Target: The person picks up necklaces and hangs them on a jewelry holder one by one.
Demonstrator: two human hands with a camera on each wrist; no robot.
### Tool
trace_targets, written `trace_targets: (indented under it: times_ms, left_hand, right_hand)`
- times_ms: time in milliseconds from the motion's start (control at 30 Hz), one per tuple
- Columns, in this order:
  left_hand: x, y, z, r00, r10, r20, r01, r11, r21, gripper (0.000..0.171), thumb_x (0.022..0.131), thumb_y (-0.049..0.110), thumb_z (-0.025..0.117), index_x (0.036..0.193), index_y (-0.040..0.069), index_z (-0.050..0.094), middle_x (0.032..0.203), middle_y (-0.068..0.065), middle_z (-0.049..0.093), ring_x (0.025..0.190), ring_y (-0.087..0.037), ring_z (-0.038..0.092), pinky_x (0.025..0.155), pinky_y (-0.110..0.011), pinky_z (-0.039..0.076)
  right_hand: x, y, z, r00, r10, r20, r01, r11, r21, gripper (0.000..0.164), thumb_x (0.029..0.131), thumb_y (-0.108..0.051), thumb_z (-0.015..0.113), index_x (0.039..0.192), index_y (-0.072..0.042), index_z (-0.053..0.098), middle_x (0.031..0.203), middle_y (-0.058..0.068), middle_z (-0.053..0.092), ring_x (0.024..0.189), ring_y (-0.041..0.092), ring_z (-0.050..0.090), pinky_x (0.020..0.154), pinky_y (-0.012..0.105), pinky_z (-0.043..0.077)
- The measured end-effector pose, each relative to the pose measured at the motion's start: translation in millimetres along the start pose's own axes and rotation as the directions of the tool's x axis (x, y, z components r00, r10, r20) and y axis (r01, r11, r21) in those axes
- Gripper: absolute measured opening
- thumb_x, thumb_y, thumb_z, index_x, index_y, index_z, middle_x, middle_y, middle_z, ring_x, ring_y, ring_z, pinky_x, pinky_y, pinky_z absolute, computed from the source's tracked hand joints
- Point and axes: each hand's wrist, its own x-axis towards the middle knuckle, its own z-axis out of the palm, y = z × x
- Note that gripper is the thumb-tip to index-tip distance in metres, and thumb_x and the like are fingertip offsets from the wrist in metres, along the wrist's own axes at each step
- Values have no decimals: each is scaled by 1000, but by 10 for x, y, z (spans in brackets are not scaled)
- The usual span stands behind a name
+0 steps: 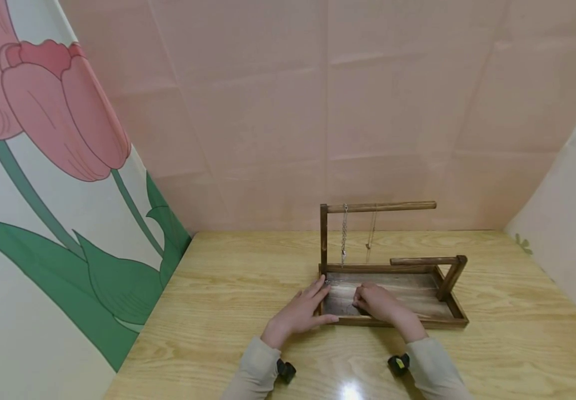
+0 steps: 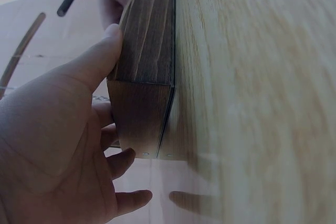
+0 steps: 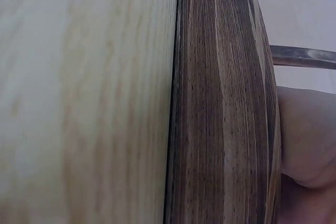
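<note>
A dark wooden jewelry stand point(image 1: 432, 322) has a shallow tray base and two arms. My left hand point(image 1: 295, 316) rests on the tray's left end, fingers spread over the left side and the thumb at the front rim. In the left wrist view, the thumb point(image 2: 97, 59) touches the wall near the corner. Inside the tray, my right hand point(image 1: 380, 303) reaches over the front rim with fingers curled down near the floor; I cannot tell if they pinch anything. A silver chain point(image 1: 344, 233) and a thin gold-toned necklace point(image 1: 368, 245) hang from the tall arm.
The tall arm point(image 1: 392, 206) extends right from the left post point(image 1: 324, 239). A shorter arm point(image 1: 422, 261) points left from the slanted right post point(image 1: 451, 279). All stands on a light wood-grain table point(image 1: 233, 278), with a pink backdrop point(image 1: 268, 139) behind and a tulip-printed sheet point(image 1: 63, 111) at left.
</note>
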Motion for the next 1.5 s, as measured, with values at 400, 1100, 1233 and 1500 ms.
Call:
trace_targets:
  times_ms: [400,1100,1233,1500]
  left_hand:
    - [6,-13,8,1000,-3,9,3,1000,-14,82,88,67,37,150,17,18,157,1,-2,143,-17,11,111,-53,22]
    - [-5,-11,-1,1000,-1,2,1,1000,-1,82,87,67,38,150,16,18,157,-1,0,142,-17,12,110,-52,25]
    - [-13,-16,-12,1000,-7,1,7,1000,-8,81,88,65,40,150,16,18,157,-2,0,142,-18,13,110,-53,24]
    - [-1,-14,-3,1000,12,3,-12,1000,-15,82,88,66,38,150,17,18,157,-2,-1,143,-21,11,111,-53,23]
  right_hand:
    - [11,-1,-15,998,53,37,-57,994,98,7,87,-12,64,80,-9,61,73,-4,57,63,3,49,57,23,44]
    - [57,-110,-4,992,117,39,-114,989,-91,8,85,-10,65,77,-9,65,77,0,56,68,18,58,63,35,50]
    - [83,-95,-5,996,81,31,-79,995,-56,11,84,-6,64,74,-10,64,73,-2,57,64,13,55,59,30,48]
    - [114,-124,-54,998,15,58,-12,998,-62,25,79,-1,64,59,-13,54,61,-4,49,54,7,38,52,23,35]
